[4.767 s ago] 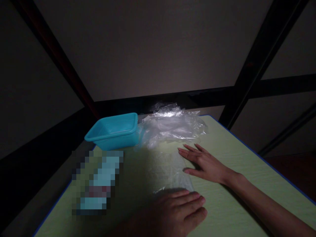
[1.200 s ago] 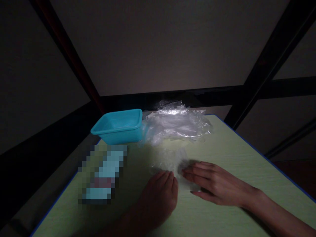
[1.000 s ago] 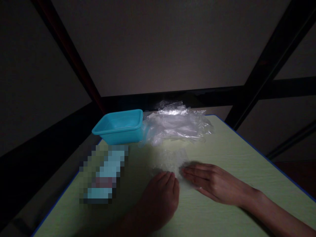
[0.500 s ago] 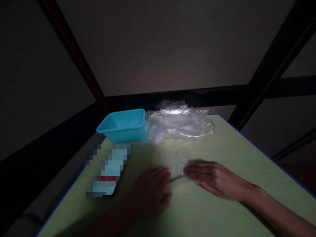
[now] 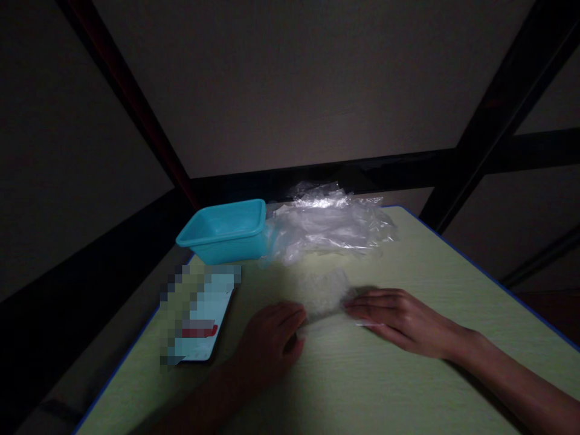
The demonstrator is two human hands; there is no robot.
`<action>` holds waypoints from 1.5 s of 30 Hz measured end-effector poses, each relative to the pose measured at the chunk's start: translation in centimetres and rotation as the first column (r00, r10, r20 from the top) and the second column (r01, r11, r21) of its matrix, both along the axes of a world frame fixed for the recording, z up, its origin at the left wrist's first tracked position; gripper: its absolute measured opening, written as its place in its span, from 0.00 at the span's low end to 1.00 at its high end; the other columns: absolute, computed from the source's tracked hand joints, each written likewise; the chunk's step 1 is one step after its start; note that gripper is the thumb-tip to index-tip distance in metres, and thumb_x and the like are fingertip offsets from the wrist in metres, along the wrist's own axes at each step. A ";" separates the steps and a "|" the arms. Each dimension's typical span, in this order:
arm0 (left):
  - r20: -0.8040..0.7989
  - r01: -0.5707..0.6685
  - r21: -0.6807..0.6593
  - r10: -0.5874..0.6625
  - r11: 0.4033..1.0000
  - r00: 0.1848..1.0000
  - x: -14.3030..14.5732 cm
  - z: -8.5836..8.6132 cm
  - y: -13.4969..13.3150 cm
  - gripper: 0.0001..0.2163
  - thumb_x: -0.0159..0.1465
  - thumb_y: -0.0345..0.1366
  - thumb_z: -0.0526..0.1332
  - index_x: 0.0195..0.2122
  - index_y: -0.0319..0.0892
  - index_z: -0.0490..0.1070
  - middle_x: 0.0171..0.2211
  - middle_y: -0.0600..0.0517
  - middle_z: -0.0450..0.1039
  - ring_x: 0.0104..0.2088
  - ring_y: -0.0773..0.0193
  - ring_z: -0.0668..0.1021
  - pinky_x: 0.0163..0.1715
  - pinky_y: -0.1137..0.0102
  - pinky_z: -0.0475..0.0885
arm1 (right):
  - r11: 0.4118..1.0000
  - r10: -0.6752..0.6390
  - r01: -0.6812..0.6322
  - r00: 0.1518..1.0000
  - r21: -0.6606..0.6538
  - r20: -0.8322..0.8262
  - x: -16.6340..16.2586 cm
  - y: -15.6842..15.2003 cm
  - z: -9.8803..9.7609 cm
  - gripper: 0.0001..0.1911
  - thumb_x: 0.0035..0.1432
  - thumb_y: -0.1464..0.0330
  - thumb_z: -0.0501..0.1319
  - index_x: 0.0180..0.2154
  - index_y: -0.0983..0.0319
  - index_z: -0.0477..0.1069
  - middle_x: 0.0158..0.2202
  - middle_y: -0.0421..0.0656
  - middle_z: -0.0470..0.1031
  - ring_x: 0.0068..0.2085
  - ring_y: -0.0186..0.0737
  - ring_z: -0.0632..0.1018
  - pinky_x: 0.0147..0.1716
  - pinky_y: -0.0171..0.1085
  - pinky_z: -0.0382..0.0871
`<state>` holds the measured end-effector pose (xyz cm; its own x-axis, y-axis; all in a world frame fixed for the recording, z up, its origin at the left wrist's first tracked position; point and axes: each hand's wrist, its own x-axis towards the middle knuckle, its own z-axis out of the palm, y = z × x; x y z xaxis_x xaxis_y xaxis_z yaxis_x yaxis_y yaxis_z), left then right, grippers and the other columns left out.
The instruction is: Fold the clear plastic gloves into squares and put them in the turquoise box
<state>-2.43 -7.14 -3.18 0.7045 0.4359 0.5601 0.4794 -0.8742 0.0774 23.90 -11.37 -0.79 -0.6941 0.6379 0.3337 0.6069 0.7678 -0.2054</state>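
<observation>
Left hand (image 5: 275, 332) farther from right hand (image 5: 401, 317) — film (image 5: 322, 295) between (grips unclear), table edges (image 5: 113, 375) distant.

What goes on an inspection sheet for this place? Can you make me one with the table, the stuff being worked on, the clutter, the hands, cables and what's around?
Surface: green table with a blue edge.
Job's things: clear sheet, wrinkled, on the table between the hands.
Clutter: shiny plastic pile at the far side; blue tub beside it; flat pale-blue thing with a red mark nearer, partly pixelated.
Hands: left hand at the sheet's left side, thumb apart from fingers; right hand at its right side. Can't tell if either grips it.
Cables: nothing seen.
Surroundings: dim wall behind, with dark beams.
</observation>
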 end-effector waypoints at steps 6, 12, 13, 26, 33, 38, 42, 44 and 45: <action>0.018 0.073 0.050 -0.074 0.996 0.997 0.2 0.3 0.1 0.12 0.59 0.26 0.51 0.38 0.38 0.72 0.35 0.47 0.78 0.34 0.63 0.79 0.36 0.67 0.76 | 1.000 0.003 -0.003 1.000 0.009 0.008 0.0 -0.1 0.3 0.19 0.64 0.70 0.45 0.49 0.64 0.69 0.43 0.47 0.77 0.45 0.41 0.76 0.45 0.42 0.72; -0.003 0.109 0.028 -0.109 0.994 0.994 0.1 0.0 0.3 0.12 0.60 0.25 0.50 0.37 0.37 0.73 0.34 0.47 0.78 0.35 0.63 0.78 0.37 0.66 0.76 | 1.000 0.006 -0.006 0.999 0.015 0.052 0.0 -0.1 0.4 0.20 0.65 0.69 0.43 0.46 0.66 0.70 0.41 0.47 0.78 0.42 0.42 0.77 0.42 0.42 0.73; -0.001 0.107 0.022 -0.107 0.994 0.994 0.1 0.0 0.2 0.12 0.59 0.24 0.50 0.37 0.37 0.73 0.34 0.47 0.78 0.35 0.63 0.78 0.37 0.66 0.75 | 1.000 0.001 -0.002 0.999 0.018 0.053 0.0 -0.2 0.4 0.20 0.65 0.69 0.43 0.46 0.66 0.71 0.41 0.47 0.78 0.42 0.42 0.77 0.42 0.42 0.73; 0.178 0.088 -0.351 -0.026 0.932 0.984 0.4 0.4 0.5 0.11 0.57 0.25 0.52 0.32 0.38 0.74 0.29 0.48 0.76 0.31 0.65 0.77 0.32 0.70 0.74 | 0.987 -0.071 0.057 0.994 -0.152 -0.089 -0.2 0.1 0.5 0.20 0.66 0.65 0.44 0.34 0.63 0.72 0.29 0.45 0.74 0.32 0.38 0.74 0.33 0.38 0.70; 0.159 -0.041 -0.537 0.149 0.843 0.976 0.8 1.0 0.7 0.08 0.55 0.29 0.55 0.26 0.39 0.74 0.24 0.51 0.75 0.25 0.66 0.76 0.26 0.72 0.71 | 0.921 -0.220 0.135 0.954 -0.366 -0.202 -0.5 0.7 0.7 0.22 0.65 0.61 0.44 0.22 0.62 0.62 0.20 0.37 0.61 0.22 0.32 0.65 0.22 0.33 0.60; 0.234 -0.004 -0.740 0.263 0.673 0.936 1.0 0.9 1.4 0.06 0.54 0.31 0.56 0.27 0.39 0.73 0.26 0.51 0.77 0.27 0.64 0.77 0.29 0.71 0.72 | 0.772 -0.396 0.143 0.870 -0.619 -0.293 -0.8 2.0 0.8 0.21 0.60 0.57 0.47 0.18 0.60 0.54 0.18 0.34 0.50 0.20 0.29 0.56 0.18 0.31 0.51; 0.330 0.094 -0.827 0.343 0.555 0.879 1.0 0.5 1.8 0.10 0.52 0.29 0.57 0.37 0.38 0.70 0.31 0.50 0.77 0.29 0.66 0.78 0.31 0.70 0.73 | 0.694 -0.444 0.108 0.843 -0.711 -0.305 -1.0 3.7 0.6 0.16 0.55 0.61 0.52 0.19 0.62 0.61 0.17 0.35 0.58 0.20 0.30 0.60 0.18 0.31 0.53; 0.352 0.110 -0.834 0.368 0.540 0.861 1.1 0.3 1.8 0.13 0.52 0.27 0.56 0.40 0.38 0.67 0.31 0.51 0.75 0.28 0.68 0.77 0.30 0.72 0.73 | 0.680 -0.451 0.107 0.841 -0.726 -0.299 -1.1 4.4 0.2 0.14 0.53 0.64 0.54 0.18 0.63 0.63 0.16 0.36 0.63 0.20 0.30 0.63 0.19 0.31 0.55; 0.358 0.111 -0.834 0.377 0.540 0.854 1.1 0.3 1.8 0.14 0.51 0.27 0.56 0.40 0.39 0.65 0.31 0.52 0.74 0.27 0.69 0.77 0.29 0.73 0.73 | 0.677 -0.459 0.113 0.837 -0.727 -0.297 -1.1 4.7 0.0 0.14 0.52 0.65 0.54 0.18 0.63 0.63 0.16 0.37 0.64 0.20 0.30 0.64 0.19 0.31 0.56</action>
